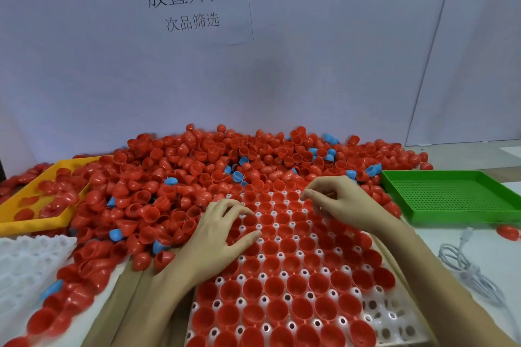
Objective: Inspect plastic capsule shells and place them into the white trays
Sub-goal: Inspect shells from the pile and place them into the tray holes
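1. Fingers [239, 210] of left hand [217, 239]: spread, relaxed, resting on red shells [270, 246] seated in white tray [392, 315], 6 o'clock.
2. Right hand [341, 203]: fingers curled together; whether they hold anything, cannot tell.
3. Loose shell heap [174, 177]: 11 o'clock.
4. Yellow tray [17, 217], 9 o'clock: some red shells.
5. Green tray [451, 194], 3 o'clock.

**One head-worn view, close over the table**

The single wide-angle camera looks forward and down from the person's head. Nearest it is the white tray [394, 315] at the table's front edge, with both forearms reaching in from below. It faces the back wall [338, 50], where a paper sign [186, 5] hangs. Straight lines bow toward the frame's sides.
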Action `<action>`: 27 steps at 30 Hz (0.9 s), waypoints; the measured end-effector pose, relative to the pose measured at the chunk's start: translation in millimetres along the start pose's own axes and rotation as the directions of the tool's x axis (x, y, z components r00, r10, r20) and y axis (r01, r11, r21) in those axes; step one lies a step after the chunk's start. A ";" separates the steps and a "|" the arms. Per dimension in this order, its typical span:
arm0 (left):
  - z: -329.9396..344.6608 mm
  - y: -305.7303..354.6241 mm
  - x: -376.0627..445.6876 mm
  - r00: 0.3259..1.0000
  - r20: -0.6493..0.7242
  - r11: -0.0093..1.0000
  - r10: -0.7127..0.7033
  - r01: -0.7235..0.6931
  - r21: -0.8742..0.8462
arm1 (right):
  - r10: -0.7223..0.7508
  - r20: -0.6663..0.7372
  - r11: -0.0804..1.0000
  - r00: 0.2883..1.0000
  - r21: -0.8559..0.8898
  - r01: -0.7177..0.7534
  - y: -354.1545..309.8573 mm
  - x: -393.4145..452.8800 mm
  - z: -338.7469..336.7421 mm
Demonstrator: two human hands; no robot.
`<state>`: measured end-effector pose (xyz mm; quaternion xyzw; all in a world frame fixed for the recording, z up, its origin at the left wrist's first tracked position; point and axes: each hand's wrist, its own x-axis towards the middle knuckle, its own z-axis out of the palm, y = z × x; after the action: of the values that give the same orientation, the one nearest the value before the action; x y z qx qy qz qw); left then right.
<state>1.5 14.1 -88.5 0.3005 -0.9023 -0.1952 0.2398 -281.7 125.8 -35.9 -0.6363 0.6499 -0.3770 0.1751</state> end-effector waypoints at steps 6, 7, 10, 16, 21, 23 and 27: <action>-0.9 -0.6 0.8 0.999 0.036 0.998 -0.004 0.002 0.064 | -0.076 -0.081 0.996 0.994 -0.048 0.072 19.7 -2.8 14.1; -1.3 0.5 0.8 0.999 0.042 0.998 -0.006 0.003 0.070 | -0.091 -0.093 0.993 0.992 -0.077 0.084 19.5 -3.7 12.9; -3.9 4.4 1.7 0.998 0.054 0.997 -0.017 0.013 0.072 | -0.125 -0.075 0.987 0.989 -0.114 0.116 17.4 -8.6 12.7; -11.5 13.2 11.2 0.996 0.037 0.996 -0.083 0.085 -0.030 | -0.101 0.042 0.962 0.994 -0.249 0.108 11.7 -13.5 21.9; -12.7 20.3 44.5 0.977 -0.188 0.995 -0.104 0.103 -0.013 | -0.126 -0.060 0.975 0.990 -0.191 0.113 4.9 -15.4 18.3; -11.2 20.2 62.4 0.971 -0.214 0.992 -0.105 0.118 0.049 | -0.145 -0.104 0.981 0.984 -0.145 0.129 2.2 -16.2 16.3; -3.1 14.2 88.7 0.978 -0.168 0.969 -0.125 0.157 0.192 | -0.158 -0.113 0.979 0.981 -0.146 0.141 0.6 -17.7 14.9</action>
<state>-65.7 -32.4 -51.0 0.4013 -0.8725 -0.0945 0.2622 -269.3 138.7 -50.5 -0.6694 0.6341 -0.3822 0.0614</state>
